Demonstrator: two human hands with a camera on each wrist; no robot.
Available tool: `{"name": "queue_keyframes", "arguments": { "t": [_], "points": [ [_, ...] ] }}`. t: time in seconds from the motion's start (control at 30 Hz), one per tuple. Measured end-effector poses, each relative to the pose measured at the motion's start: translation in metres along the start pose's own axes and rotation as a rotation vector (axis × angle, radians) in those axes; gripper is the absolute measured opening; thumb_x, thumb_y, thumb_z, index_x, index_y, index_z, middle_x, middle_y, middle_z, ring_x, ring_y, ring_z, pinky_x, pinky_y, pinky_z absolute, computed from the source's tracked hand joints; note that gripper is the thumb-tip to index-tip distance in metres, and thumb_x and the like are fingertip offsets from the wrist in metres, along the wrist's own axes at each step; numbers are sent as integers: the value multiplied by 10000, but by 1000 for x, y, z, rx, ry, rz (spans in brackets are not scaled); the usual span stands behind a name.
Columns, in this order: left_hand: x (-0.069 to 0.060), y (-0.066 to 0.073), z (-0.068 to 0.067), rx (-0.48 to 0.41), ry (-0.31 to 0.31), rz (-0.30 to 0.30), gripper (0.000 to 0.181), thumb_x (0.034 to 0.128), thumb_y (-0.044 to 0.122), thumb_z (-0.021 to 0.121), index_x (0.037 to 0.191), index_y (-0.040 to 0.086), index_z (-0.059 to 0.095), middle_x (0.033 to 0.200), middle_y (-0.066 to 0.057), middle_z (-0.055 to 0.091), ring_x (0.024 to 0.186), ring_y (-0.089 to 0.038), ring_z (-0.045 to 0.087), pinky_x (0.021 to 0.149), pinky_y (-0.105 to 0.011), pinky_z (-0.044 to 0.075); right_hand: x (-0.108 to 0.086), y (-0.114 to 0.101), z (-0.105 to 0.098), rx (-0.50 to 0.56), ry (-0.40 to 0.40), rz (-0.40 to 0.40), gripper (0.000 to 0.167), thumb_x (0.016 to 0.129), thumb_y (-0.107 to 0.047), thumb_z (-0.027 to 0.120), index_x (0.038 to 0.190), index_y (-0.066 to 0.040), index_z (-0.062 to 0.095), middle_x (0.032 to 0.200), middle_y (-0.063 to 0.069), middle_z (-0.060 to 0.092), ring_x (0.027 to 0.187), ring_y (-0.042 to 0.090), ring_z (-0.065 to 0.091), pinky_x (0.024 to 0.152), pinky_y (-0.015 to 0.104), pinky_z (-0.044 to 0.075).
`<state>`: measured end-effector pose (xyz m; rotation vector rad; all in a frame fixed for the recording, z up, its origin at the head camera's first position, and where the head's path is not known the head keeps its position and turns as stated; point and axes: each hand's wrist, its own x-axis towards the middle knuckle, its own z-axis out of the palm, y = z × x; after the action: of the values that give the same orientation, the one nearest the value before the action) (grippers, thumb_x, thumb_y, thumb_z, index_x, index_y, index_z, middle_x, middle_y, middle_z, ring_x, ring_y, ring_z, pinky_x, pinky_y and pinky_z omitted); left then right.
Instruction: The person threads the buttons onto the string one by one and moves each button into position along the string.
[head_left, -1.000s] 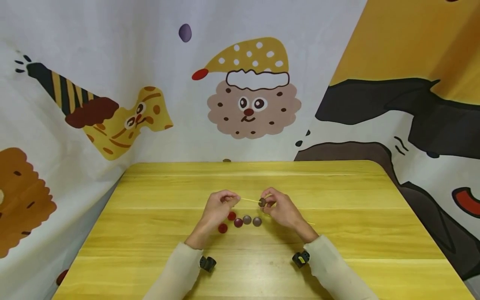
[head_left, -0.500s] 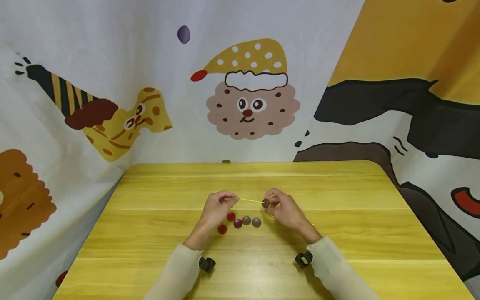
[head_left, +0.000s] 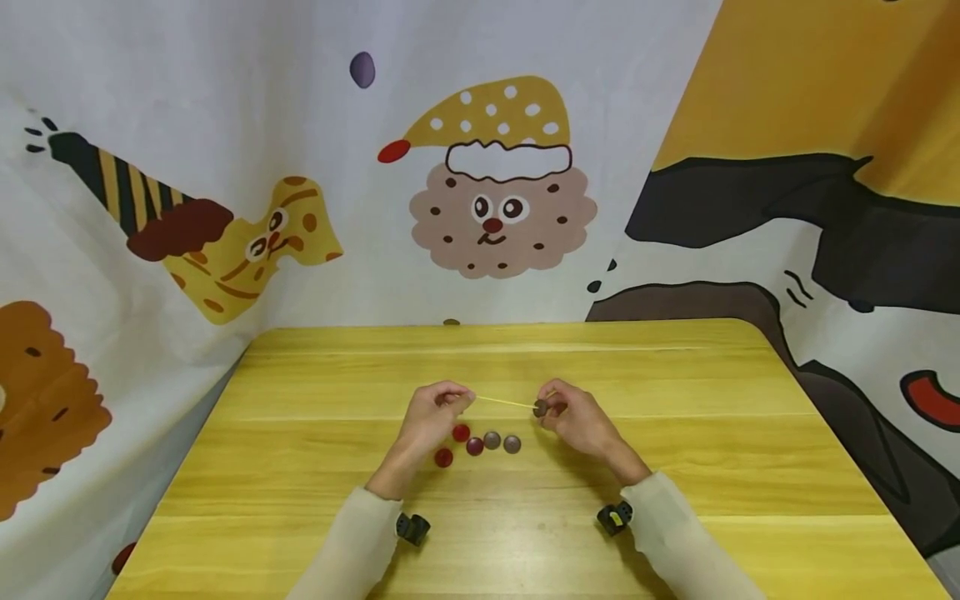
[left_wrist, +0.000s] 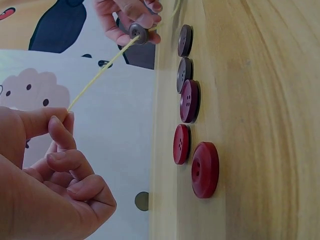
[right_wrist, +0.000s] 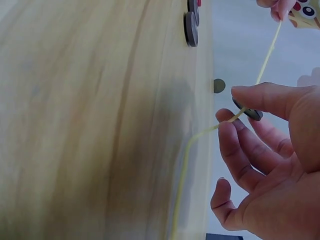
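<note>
A yellow string point(head_left: 504, 402) runs taut between the two hands. My left hand point(head_left: 432, 414) pinches one end of it between thumb and forefinger. In my right hand point(head_left: 579, 419) a dark brown button point(left_wrist: 138, 33) is gripped by its edge, and the string passes through it. Past the button, the string's tail point(right_wrist: 183, 170) hangs down along the table in the right wrist view. Below the hands lie two grey-brown buttons point(head_left: 512, 444), a maroon button point(head_left: 475, 447) and two red buttons point(head_left: 443, 457), all flat on the table.
The light wooden table point(head_left: 300, 517) spreads out around the hands. Behind it hangs a white curtain point(head_left: 315, 83) printed with cartoon food figures. A black camera point(head_left: 412, 528) sits on the left wrist and another black camera point(head_left: 614, 517) on the right.
My right hand has moved a little to the right with the brown button, so more string shows between the hands. The left hand has barely moved, still pinching the string.
</note>
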<state>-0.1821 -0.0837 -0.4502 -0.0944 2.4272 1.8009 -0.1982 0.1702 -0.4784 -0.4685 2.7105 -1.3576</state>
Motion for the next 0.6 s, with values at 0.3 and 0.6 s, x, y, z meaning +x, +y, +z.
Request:
{"name": "queue_keyframes", "arguments": {
  "t": [0.3,0.6],
  "points": [
    [1,-1,-2,-12,8,2,167,946,212,677,1011,67,731,880,-56,599,783,-184,503,718,-312,434,-2,10,-5,-33,6,-9,257,811,46,757,992,-65,613,907,34,684,788,149,573,731,269,484],
    [3,-3,-2,-14,22,-12,138,942,208,682,984,89,738,847,-25,586,786,-184,499,726,-315,425,-3,19,-8,-38,0,6,241,813,55,742,985,-63,620,900,40,682,790,155,561,737,276,469]
  ]
}}
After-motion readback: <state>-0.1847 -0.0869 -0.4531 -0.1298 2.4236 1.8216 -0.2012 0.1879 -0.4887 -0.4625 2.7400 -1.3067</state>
